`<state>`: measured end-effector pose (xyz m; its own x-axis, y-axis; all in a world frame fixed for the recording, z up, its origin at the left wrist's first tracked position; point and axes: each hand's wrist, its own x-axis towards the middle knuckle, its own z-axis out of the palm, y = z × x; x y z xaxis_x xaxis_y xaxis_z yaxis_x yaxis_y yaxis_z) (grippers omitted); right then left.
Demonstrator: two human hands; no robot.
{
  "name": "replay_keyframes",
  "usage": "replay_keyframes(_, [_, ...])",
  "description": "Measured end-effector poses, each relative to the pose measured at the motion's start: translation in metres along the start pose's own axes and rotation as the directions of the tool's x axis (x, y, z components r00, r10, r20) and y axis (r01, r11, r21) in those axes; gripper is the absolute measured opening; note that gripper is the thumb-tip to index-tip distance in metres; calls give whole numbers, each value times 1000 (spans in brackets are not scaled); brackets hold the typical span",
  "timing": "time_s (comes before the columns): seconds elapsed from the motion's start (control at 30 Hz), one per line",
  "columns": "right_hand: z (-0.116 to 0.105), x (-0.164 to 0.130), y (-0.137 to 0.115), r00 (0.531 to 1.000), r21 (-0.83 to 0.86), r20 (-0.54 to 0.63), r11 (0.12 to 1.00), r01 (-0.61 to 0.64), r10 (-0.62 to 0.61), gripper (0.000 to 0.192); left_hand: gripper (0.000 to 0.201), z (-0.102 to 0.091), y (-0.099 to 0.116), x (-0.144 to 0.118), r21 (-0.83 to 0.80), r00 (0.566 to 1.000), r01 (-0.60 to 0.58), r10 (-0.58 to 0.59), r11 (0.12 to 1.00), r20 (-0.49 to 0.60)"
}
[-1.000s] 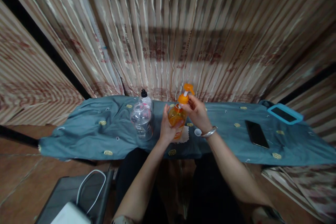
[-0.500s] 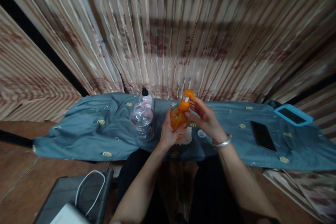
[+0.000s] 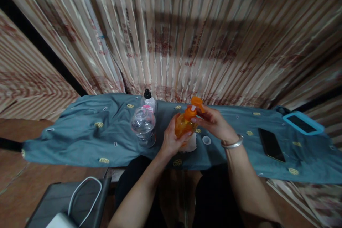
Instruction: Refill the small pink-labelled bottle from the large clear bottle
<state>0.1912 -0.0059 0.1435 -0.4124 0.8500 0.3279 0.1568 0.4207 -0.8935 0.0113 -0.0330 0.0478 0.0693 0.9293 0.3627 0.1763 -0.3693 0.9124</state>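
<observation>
An orange pump bottle (image 3: pixel 184 127) leans slightly right above the cloth, with amber liquid inside. My left hand (image 3: pixel 171 136) is wrapped round its body. At its neck, the fingers of my right hand (image 3: pixel 211 121) close on the orange pump collar (image 3: pixel 190 113), below the nozzle head (image 3: pixel 197 101). A silver bangle circles my right wrist. Under the bottle lies a whitish piece of paper (image 3: pixel 191 145), and beside it a small round white cap (image 3: pixel 206 140). To the left stands a clear, uncapped plastic bottle (image 3: pixel 144 131), in front of a black-topped bottle (image 3: pixel 148 102).
A teal patterned cloth (image 3: pixel 80 131) covers the long, narrow surface. On the right lie a black phone (image 3: pixel 271 144) and a blue-framed device (image 3: pixel 303 122). A striped curtain (image 3: pixel 171 35) hangs behind. At lower left, a white cable (image 3: pixel 93 199) rests on a dark box (image 3: pixel 48 199).
The pump head has turned, its nozzle now pointing more to the right. My right hand has shifted slightly with it; my left still grips the bottle. The view has tilted a little.
</observation>
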Motion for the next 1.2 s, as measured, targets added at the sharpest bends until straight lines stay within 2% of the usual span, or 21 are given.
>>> replay_keyframes(0.27, [-10,5,-20,1000,-179,-3,983,-27,27,36,79,-1,2,-1,-15,1000,-2,2,1000,5])
replay_keyframes(0.5, [-3,2,-10,996,-218,-82,975,-41,24,50,81,-1,-1,-2,-23,1000,19,-19,1000,0])
replay_keyframes(0.63, [-5,2,-10,1000,-154,11,988,6,-4,55,80,0,-2,-3,-26,1000,15,-15,1000,-5])
replay_keyframes(0.73, [-5,4,-12,999,-159,43,987,14,-8,48,80,0,-1,-3,-26,1000,19,-19,999,-4])
replay_keyframes(0.83, [0,3,-14,1000,-225,-14,974,10,-14,43,79,-1,0,-3,-20,1000,12,-13,1000,-8])
replay_keyframes(0.97, [5,0,-14,993,-306,-116,952,-1,-36,50,79,-2,1,-4,-21,1000,8,-8,1000,-9])
replay_keyframes(1.1, [1,-1,-12,998,-273,-57,962,25,-42,62,79,-2,1,-4,-25,1000,9,-9,1000,-2])
replay_keyframes(1.2, [-1,-1,-12,999,-267,-36,963,23,-34,51,78,-2,1,-4,-40,1000,3,-3,999,1])
